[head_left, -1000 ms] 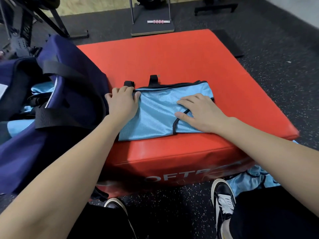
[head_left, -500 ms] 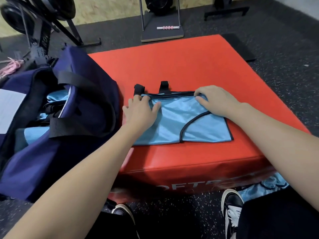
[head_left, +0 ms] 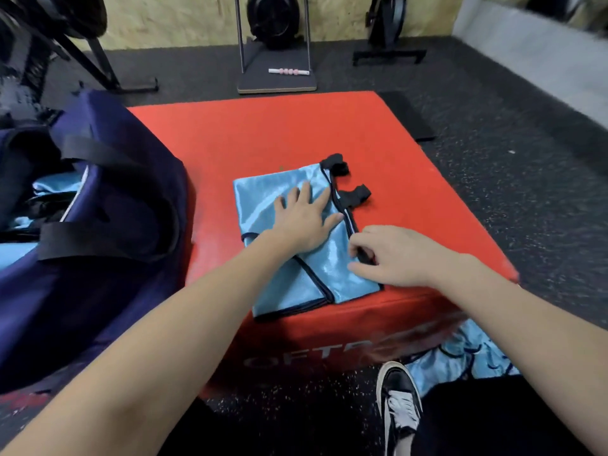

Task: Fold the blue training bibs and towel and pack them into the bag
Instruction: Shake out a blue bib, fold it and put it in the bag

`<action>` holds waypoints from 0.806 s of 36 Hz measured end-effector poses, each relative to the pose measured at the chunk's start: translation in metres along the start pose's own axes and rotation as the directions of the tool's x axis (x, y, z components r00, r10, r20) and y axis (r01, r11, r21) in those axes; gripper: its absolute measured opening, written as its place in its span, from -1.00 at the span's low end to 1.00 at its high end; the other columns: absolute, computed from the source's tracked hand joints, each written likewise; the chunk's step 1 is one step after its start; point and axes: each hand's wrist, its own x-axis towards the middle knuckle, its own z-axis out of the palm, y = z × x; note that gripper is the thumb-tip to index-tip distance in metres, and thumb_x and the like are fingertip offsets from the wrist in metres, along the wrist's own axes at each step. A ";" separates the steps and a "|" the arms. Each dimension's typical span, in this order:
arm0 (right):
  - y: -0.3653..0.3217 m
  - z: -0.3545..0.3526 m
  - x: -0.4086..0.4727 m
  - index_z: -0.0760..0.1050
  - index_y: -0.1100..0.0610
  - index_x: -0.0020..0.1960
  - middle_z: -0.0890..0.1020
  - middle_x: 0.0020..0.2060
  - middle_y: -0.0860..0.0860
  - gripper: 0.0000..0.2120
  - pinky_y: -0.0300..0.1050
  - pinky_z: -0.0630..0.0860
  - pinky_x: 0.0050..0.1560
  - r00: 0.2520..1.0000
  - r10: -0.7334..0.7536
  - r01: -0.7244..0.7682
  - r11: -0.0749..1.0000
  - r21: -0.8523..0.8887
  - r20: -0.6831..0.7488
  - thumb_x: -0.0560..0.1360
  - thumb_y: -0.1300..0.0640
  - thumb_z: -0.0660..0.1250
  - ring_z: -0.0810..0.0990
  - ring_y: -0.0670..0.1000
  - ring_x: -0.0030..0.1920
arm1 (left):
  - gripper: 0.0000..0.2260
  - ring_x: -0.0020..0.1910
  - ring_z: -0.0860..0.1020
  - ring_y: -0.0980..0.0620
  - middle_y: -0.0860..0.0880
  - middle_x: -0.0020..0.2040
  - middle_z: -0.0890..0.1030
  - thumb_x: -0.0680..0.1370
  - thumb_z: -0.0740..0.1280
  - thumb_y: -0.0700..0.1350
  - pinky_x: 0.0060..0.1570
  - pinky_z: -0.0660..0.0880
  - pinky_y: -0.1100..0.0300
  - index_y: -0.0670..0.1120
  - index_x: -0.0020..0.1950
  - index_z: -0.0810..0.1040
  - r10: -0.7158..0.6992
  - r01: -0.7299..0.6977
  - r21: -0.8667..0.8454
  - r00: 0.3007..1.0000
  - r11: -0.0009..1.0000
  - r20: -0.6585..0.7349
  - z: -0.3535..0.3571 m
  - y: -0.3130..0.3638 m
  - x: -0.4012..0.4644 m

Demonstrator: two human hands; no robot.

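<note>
Bag (head_left: 108, 225): left of my left hand, mouth open toward me with blue cloth already inside, handy for packing.
Left hand (head_left: 302, 218): fingers spread wide and flat on the bib; I judge it pins the layers so the fold keeps.
Bib (head_left: 289, 268): under both my hands on the red box (head_left: 263, 133), near the front edge. Its long axis runs from me away, slightly leftward; black straps (head_left: 348, 182) point right, beyond my right hand.
Right hand (head_left: 391, 255): fingers curled, pinching the bib's black-trimmed right edge, I think to take it over for another fold.
More bibs (head_left: 460, 353): on the floor below my right forearm, waiting.
</note>
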 end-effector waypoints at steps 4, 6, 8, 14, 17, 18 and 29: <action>-0.003 -0.003 -0.011 0.50 -0.12 0.16 0.44 -0.06 -0.10 -0.71 0.00 0.48 0.00 1.000 0.020 -0.020 1.000 -0.004 -0.021 0.53 -0.22 0.27 0.46 -0.04 -0.05 | -0.43 0.56 0.04 -0.15 -0.15 0.61 0.03 0.63 0.00 0.29 0.47 -0.01 -0.22 0.13 0.60 0.05 0.039 -0.039 -0.035 0.999 0.999 0.012 -0.005 0.001 -0.019; -0.003 -0.002 -0.016 0.52 -0.07 0.24 0.41 0.02 -0.05 -0.64 -0.02 0.44 0.05 0.997 0.001 -0.002 1.000 -0.026 -0.074 0.53 -0.21 0.30 0.42 0.00 0.03 | -0.43 0.57 0.04 -0.13 -0.15 0.61 0.03 0.64 0.03 0.28 0.48 -0.03 -0.21 0.13 0.61 0.05 0.065 -0.063 -0.068 0.998 0.996 0.018 -0.009 -0.003 -0.033; -0.002 0.000 -0.021 0.53 -0.04 0.27 0.41 0.08 -0.03 -0.60 0.00 0.45 0.10 0.991 -0.031 0.024 0.998 -0.051 -0.128 0.52 -0.21 0.30 0.40 0.03 0.09 | -0.44 0.57 0.06 -0.11 -0.13 0.61 0.06 0.64 0.06 0.26 0.49 -0.03 -0.18 0.13 0.60 0.09 0.091 -0.091 -0.083 0.996 0.992 0.000 -0.011 -0.008 -0.050; -0.006 0.009 -0.040 0.59 -0.04 0.19 0.50 0.17 -0.12 -0.69 0.01 0.47 0.18 0.983 -0.085 0.083 0.996 -0.021 -0.164 0.55 -0.17 0.28 0.42 -0.04 0.18 | -0.47 0.55 0.16 -0.03 -0.05 0.57 0.23 0.62 0.15 0.25 0.48 0.03 -0.10 0.10 0.55 0.26 0.152 -0.160 -0.130 0.986 0.979 -0.068 -0.017 -0.027 -0.109; -0.011 0.014 -0.052 0.61 -0.06 0.20 0.51 0.23 -0.15 -0.61 -0.10 0.43 0.25 0.988 -0.061 0.064 0.998 0.017 -0.142 0.54 -0.26 0.24 0.43 -0.08 0.23 | -0.36 0.52 0.22 -0.01 -0.01 0.53 0.32 0.53 0.09 0.41 0.44 0.09 -0.04 0.11 0.51 0.33 0.191 -0.201 -0.155 0.979 0.967 -0.076 -0.020 -0.038 -0.142; -0.013 0.017 -0.056 0.60 -0.05 0.23 0.50 0.26 -0.15 -0.54 -0.14 0.40 0.27 0.990 -0.051 0.054 0.998 0.018 -0.132 0.51 -0.31 0.23 0.43 -0.09 0.26 | -0.31 0.51 0.25 0.00 0.00 0.51 0.35 0.48 0.06 0.47 0.43 0.13 -0.03 0.12 0.49 0.36 0.214 -0.224 -0.151 0.974 0.963 -0.078 -0.020 -0.041 -0.154; -0.029 0.030 -0.068 0.66 0.08 0.13 0.58 0.14 -0.07 -0.76 -0.03 0.47 0.16 0.977 -0.084 0.091 0.996 0.024 -0.195 0.49 0.06 0.48 0.49 0.00 0.18 | -0.66 0.15 0.57 -0.03 -0.02 0.16 0.61 0.56 0.26 0.10 0.15 0.36 0.30 -0.11 0.14 0.61 0.283 -0.296 -0.151 0.954 0.943 -0.102 -0.021 -0.071 -0.208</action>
